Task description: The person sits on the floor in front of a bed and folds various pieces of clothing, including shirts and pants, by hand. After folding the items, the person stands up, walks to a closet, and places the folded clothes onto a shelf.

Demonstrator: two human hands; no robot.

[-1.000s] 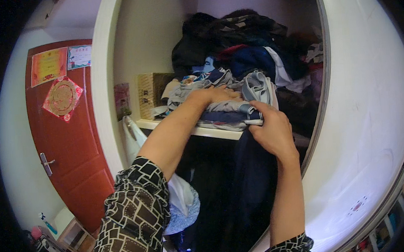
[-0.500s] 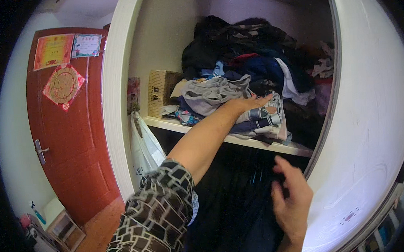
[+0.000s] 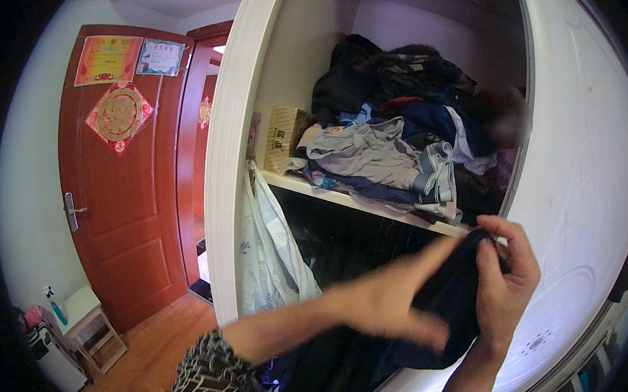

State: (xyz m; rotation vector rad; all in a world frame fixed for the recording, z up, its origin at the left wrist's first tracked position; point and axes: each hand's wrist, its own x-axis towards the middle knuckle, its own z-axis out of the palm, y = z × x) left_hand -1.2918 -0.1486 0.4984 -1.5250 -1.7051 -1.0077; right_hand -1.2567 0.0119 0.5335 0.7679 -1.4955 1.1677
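Note:
My right hand (image 3: 505, 279) is closed on the upper edge of a dark navy or black piece of clothing (image 3: 454, 316), pinching it between thumb and fingers below the shelf edge. My left hand (image 3: 385, 298), smeared by motion, reaches across beside this cloth with fingers stretched out and thumb apart. Its fingertips come close to the upper edge of the cloth; whether they touch it cannot be told. Behind them, a light grey garment (image 3: 364, 150) lies on a folded stack of clothes, next to a grey-and-white striped waistband (image 3: 436, 173).
Dark clothes (image 3: 365, 75) are heaped at the back of the shelf (image 3: 342, 195). A yellowish box (image 3: 281, 138) stands at its left end. Below hangs a white plastic bag (image 3: 271, 247). The white wardrobe door (image 3: 574, 206) borders the right; a red-brown door (image 3: 129, 225) is at left.
My left hand has left the folded clothes and come down toward my right hand. The right hand, empty before, now holds the dark garment. The view has shifted left.

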